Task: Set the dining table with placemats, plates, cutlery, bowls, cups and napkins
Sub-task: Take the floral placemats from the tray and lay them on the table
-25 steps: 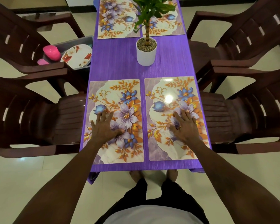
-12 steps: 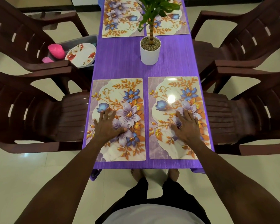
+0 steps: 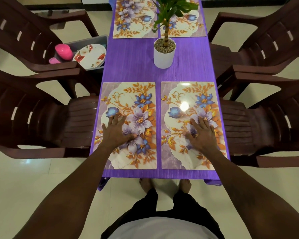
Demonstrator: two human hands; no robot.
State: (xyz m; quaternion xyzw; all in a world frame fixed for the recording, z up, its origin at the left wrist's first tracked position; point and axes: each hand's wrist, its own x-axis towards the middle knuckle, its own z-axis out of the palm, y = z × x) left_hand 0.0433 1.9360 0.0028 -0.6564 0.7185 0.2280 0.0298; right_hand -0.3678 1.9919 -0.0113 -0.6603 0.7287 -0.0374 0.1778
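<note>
Head view, done: four placemats are down. The far placemats (image 3: 135, 23) lie beyond the potted plant (image 3: 164, 56). The left placemat (image 3: 128, 94) and the right placemat (image 3: 178, 157) lie side by side on the person's side of it.
Head view, left to do: plates (image 3: 90, 56) and pink cups (image 3: 64, 51) sit in a grey bin (image 3: 102, 39) on a chair left of the plant, off the table (image 3: 136, 62). Cutlery, bowls and napkins are not in view. By my judgement the task is at an early stage.
Left hand (image 3: 118, 133): flat on the left placemat, fingers straight and spread, gripping nothing.
Right hand (image 3: 203, 135): flat on the right placemat, fingers straight and spread, gripping nothing.
Arms: both stretch forward from the table end nearest the person.
</note>
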